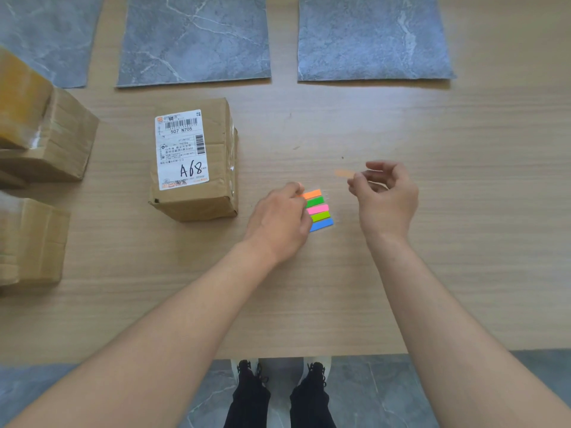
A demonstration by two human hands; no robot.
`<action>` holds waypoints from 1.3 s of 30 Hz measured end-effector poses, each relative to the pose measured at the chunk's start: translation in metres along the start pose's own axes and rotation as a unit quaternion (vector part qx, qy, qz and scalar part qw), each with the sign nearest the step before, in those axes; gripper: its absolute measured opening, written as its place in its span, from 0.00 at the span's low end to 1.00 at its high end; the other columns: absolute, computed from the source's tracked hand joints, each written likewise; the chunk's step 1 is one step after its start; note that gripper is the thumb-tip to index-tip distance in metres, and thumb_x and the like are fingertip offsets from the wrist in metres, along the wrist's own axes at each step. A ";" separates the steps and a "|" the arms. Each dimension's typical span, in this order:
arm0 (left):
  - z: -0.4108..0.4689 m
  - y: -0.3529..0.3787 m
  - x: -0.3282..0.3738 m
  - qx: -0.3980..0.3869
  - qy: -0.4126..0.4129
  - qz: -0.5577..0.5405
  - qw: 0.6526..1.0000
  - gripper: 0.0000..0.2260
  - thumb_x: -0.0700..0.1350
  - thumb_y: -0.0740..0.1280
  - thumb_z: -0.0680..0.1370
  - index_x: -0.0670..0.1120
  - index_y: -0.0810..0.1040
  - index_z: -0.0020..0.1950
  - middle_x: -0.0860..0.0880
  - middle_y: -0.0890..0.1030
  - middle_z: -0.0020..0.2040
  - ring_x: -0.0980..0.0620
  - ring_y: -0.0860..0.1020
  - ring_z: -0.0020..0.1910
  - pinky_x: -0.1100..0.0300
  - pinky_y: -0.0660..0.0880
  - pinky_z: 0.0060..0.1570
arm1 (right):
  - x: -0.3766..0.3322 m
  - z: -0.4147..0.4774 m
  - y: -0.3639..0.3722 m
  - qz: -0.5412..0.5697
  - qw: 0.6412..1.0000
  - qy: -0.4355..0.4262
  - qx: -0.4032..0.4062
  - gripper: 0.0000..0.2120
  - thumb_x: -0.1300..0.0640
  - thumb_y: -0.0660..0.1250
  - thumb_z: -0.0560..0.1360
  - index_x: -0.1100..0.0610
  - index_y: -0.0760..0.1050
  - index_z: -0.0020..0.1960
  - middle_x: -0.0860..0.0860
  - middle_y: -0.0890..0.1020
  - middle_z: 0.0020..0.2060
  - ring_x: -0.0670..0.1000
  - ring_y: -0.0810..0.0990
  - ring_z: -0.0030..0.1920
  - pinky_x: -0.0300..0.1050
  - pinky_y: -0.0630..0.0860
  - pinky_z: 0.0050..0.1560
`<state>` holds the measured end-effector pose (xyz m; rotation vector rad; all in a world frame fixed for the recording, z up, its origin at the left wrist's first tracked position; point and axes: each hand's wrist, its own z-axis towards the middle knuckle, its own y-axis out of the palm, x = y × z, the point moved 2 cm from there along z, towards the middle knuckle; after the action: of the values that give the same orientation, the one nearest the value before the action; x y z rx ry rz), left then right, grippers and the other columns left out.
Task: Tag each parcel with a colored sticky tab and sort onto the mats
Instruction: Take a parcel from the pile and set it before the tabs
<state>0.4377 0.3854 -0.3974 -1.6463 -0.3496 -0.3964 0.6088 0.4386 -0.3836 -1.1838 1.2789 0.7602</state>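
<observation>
A brown cardboard parcel (194, 159) with a white label marked "A68" lies on the wooden table left of centre. Just right of it sits a pad of sticky tabs (319, 210) in orange, green, pink, lime and blue strips. My left hand (279, 220) rests on the pad's left end, fingers pressing it down. My right hand (384, 196) hovers above the table to the right and pinches one orange tab (343, 173) between thumb and forefinger. The tab is off the pad and points left.
Three grey marble-pattern mats lie along the back: left (46, 35), middle (194, 38) and right (374, 38). More taped brown parcels (40, 134) are stacked at the left edge, with another (31, 242) nearer me. The table's front edge (309, 355) is close to my feet.
</observation>
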 end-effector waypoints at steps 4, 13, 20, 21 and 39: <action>-0.012 -0.022 0.017 0.115 -0.090 -0.220 0.965 0.07 0.42 0.68 0.79 0.44 0.85 0.51 0.48 0.81 0.52 0.50 0.82 0.47 0.52 0.80 0.52 | -0.025 -0.027 0.004 0.080 0.994 -0.074 -0.031 0.10 0.66 0.76 0.72 0.54 0.80 0.46 0.51 0.85 0.40 0.52 0.86 0.40 0.52 0.84 0.47; -0.069 -0.067 0.018 0.145 -0.249 -0.667 0.687 0.09 0.41 0.69 0.80 0.36 0.84 0.47 0.39 0.85 0.45 0.45 0.84 0.44 0.52 0.81 0.50 | -0.046 -0.092 0.026 -0.092 0.882 -0.452 -0.100 0.05 0.66 0.79 0.71 0.59 0.86 0.44 0.48 0.87 0.41 0.48 0.86 0.41 0.39 0.80 0.45; -0.107 -0.076 -0.031 0.127 -0.253 -0.605 0.745 0.07 0.38 0.67 0.81 0.36 0.84 0.50 0.44 0.86 0.45 0.48 0.83 0.44 0.54 0.82 0.52 | -0.036 -0.126 0.053 -0.104 0.854 -0.474 -0.187 0.05 0.61 0.80 0.72 0.58 0.86 0.47 0.49 0.88 0.44 0.51 0.86 0.46 0.48 0.81 0.45; -0.111 -0.075 -0.041 0.129 -0.254 -0.585 0.759 0.07 0.38 0.67 0.81 0.37 0.83 0.50 0.44 0.85 0.43 0.49 0.83 0.44 0.54 0.82 0.52 | -0.038 -0.129 0.058 -0.094 0.861 -0.463 -0.191 0.05 0.59 0.80 0.73 0.58 0.86 0.47 0.49 0.88 0.44 0.50 0.86 0.45 0.48 0.81 0.45; -0.093 -0.055 -0.120 0.170 -0.223 -0.511 0.812 0.09 0.42 0.68 0.82 0.40 0.85 0.45 0.39 0.84 0.37 0.48 0.82 0.36 0.51 0.83 0.44 | -0.033 -0.123 0.145 -0.208 0.842 -0.458 -0.197 0.11 0.58 0.74 0.76 0.60 0.85 0.57 0.53 0.85 0.58 0.57 0.81 0.60 0.45 0.77 0.61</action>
<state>0.3014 0.2994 -0.3942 -1.0490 -1.6013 -0.6832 0.4302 0.3681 -0.3720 -1.1234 0.0568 1.0942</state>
